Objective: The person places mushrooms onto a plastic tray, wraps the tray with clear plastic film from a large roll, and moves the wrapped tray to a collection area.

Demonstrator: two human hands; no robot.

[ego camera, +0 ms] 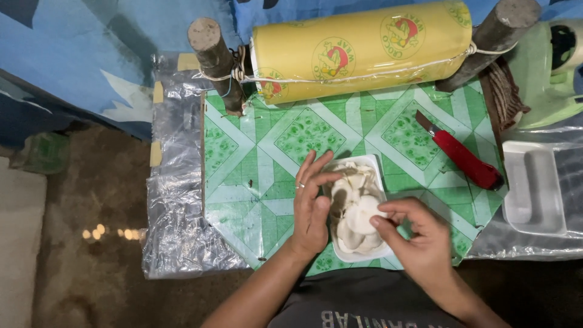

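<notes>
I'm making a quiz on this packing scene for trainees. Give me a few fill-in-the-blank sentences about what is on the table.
1. The white tray between the left hand and right hand holds pale ____.
2. The utility knife on the green table has a ____ handle.
3. The big roll of wrap at the back is ____.
4. The empty tray lies to the person's ____.

Missing words: mushrooms; red; yellow; right
</notes>
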